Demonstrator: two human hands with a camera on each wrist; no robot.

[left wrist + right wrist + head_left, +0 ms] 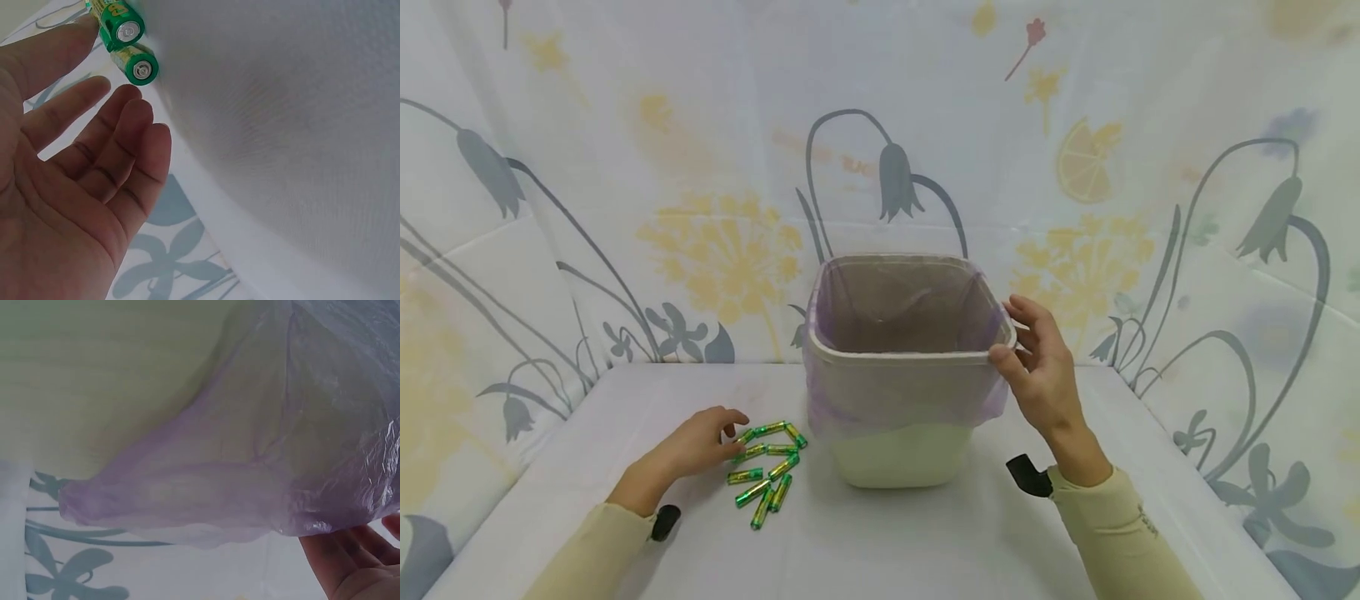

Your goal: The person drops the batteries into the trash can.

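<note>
Several green and gold AA-style batteries (745, 476) lie loose on the white table, left of the bin. My left hand (703, 437) hovers at their left side, fingertips overlapping the nearest ones. In the left wrist view its thumb and fingers are apart, with two batteries (134, 62) just beyond the fingertips. A pale cream trash bin (902, 458) stands upright in the middle, lined with a thin purple plastic bag (910, 400) folded over its rim. My right hand (1041, 375) holds the bin's right front corner, thumb at the rim. The right wrist view shows the hanging bag (187, 494) close up.
A white cloth printed with grey flowers and yellow blossoms (730, 258) hangs behind the table (925, 542) and along both sides. The bin stands near the table's back edge. Black bands (1028, 477) sit at both wrists.
</note>
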